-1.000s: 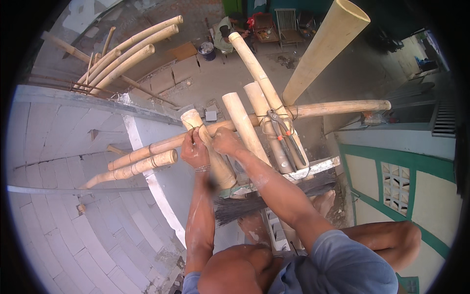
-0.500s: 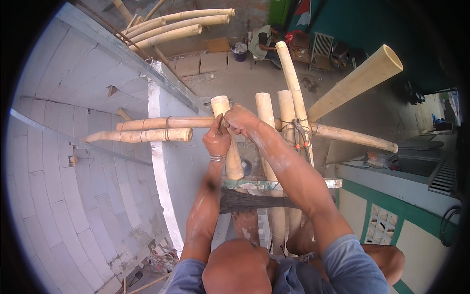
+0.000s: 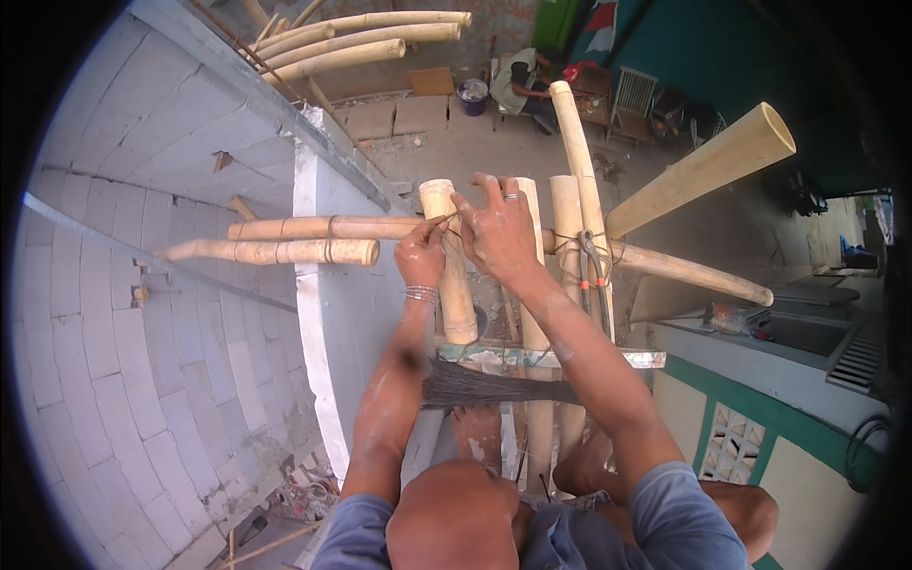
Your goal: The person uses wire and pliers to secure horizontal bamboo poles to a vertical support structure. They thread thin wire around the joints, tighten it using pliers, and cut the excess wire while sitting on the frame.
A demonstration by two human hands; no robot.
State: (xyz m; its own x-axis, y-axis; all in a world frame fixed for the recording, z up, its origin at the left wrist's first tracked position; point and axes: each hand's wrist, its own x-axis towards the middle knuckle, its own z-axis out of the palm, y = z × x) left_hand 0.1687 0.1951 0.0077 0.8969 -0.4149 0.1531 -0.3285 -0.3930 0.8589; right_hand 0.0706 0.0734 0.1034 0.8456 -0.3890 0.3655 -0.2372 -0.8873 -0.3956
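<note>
A short upright bamboo pole (image 3: 458, 304) stands against a horizontal bamboo pole (image 3: 380, 228). My left hand (image 3: 421, 256) is closed in a pinch on a thin dark wire (image 3: 446, 218) at the crossing of the two. Just to its right, my right hand (image 3: 499, 233) is raised with its fingers apart, the index finger and thumb close to the upright pole. It wears a ring. Pincers with orange-red handles (image 3: 591, 252) hang at a wire lashing on the bamboo to the right. A bundle of dark wire strands (image 3: 489, 387) lies across in front of my body.
Grey block walls (image 3: 161, 361) rise on the left. A green-and-white painted board (image 3: 617, 359) crosses below the hands. A wide bamboo pole (image 3: 708, 166) leans out right. More bamboo (image 3: 380, 36) lies at the back. Beyond the frame, a person (image 3: 522, 90) sits near chairs.
My right hand has opened from a closed grip beside the left hand and moved slightly right, its fingers spreading. My left hand stays pinched at the upright pole. The view has shifted slightly.
</note>
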